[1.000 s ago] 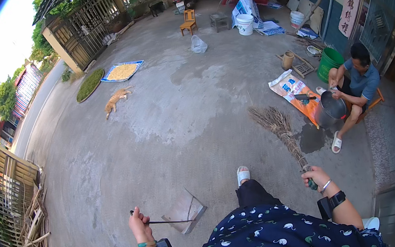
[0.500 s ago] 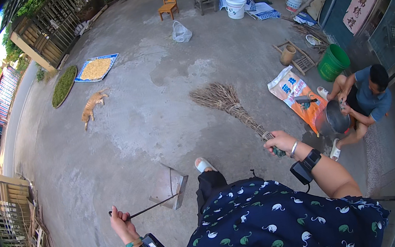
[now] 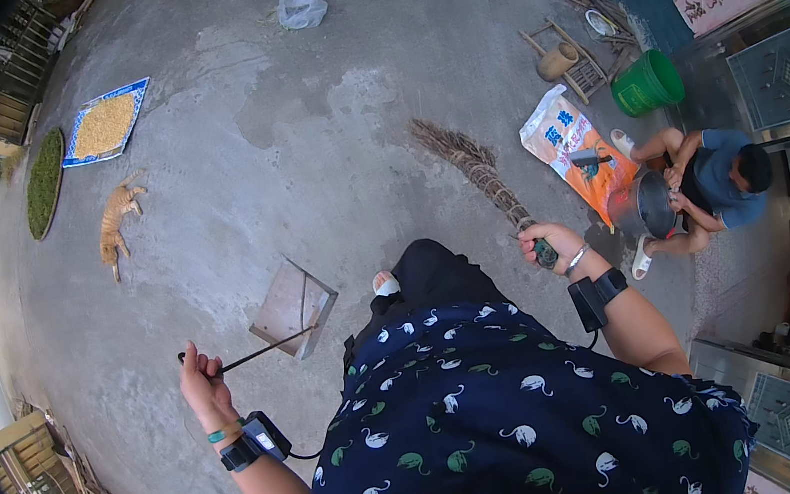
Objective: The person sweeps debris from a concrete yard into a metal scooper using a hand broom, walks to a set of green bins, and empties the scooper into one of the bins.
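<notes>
My right hand [image 3: 554, 243] is closed round the bound handle end of a twig broom [image 3: 486, 178]. The broom slants up and to the left, its bristles pointing away from me over the concrete. On the left, my left hand [image 3: 204, 383] grips the thin dark rod handle of a dustpan [image 3: 290, 307]. The dustpan's pale metal pan lies at the rod's far end, just left of my foot [image 3: 385, 284]. Nothing that I can make out lies in the pan. Whether the bristles touch the ground I cannot tell.
A person [image 3: 728, 175] sits at the right beside a dark bucket [image 3: 647, 204] and an orange-and-white sack [image 3: 579, 155]. Beyond stands a green bucket [image 3: 647, 82]. An orange cat [image 3: 119, 225] lies at left, near a grain-covered mat [image 3: 105, 124]. A plastic bag [image 3: 301, 5] lies far ahead.
The view has shifted, now showing more of the ground near me. The broom's bristles have swung right and look narrower. The dustpan sits farther left of my foot. Both hands keep their grips.
</notes>
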Available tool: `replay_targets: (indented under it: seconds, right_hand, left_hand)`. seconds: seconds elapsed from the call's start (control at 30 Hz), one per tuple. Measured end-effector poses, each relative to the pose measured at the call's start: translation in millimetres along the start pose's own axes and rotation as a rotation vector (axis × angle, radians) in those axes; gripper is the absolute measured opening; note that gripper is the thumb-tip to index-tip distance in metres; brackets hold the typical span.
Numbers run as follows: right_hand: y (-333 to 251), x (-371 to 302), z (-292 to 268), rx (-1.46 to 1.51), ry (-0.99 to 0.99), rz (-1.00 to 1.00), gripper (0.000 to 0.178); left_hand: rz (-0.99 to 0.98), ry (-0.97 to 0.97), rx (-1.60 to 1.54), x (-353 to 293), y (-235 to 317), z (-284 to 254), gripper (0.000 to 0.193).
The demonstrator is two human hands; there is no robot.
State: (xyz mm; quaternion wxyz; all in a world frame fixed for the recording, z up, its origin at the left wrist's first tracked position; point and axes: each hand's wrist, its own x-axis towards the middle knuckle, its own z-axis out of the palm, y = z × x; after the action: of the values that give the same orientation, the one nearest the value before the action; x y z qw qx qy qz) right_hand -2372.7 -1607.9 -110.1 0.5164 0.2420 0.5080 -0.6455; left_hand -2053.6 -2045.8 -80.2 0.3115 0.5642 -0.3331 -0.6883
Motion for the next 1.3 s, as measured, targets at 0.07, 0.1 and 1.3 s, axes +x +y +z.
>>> replay_targets:
  seconds: [0.07, 0.1, 1.3]
  right_hand:
    - [-16.1, 11.0, 6.5, 0.03, 0.055, -0.036, 0.009]
    - [-24.0, 17.7, 11.3, 0.055, 0.09, -0.09, 0.008]
    - [-391.1, 444.4, 376.0, -0.46, 0.241, -0.016, 0.007]
  left_hand:
    - [-0.013, 0.003, 0.035, 31.1, 17.0, 22.9, 0.026]
    - [-0.002, -0.002, 0.057, 48.4, 24.7, 33.6, 0.026]
    - [0.037, -0.398, 0.653, 555.5, 193.9, 469.7, 0.026]
